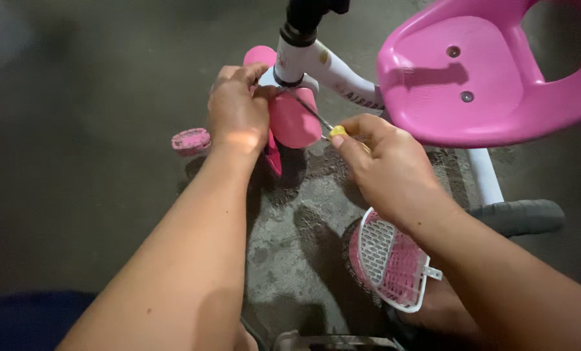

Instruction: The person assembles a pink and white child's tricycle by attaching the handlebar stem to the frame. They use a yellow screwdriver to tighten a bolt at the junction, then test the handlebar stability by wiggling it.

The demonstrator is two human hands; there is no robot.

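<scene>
The seat (459, 78) at two o'clock is bright pink, with two small grey metal dots on its flat part. The frame (332, 68) is white, marked with small dark lettering and a gold spot; its top collar at twelve o'clock is black. The fender (290, 117) at the centre is pink, a shade warmer than the seat. The pedal (191, 140) at nine o'clock is pale pink with a studded pattern. The screwdriver (326, 127) has a silver shaft and a yellow handle. The basket (394, 263) at five o'clock is pink mesh with a white grid lid. The wheel (521, 216) at three o'clock is dark grey. The floor (76, 130) is mottled dark grey.
</scene>
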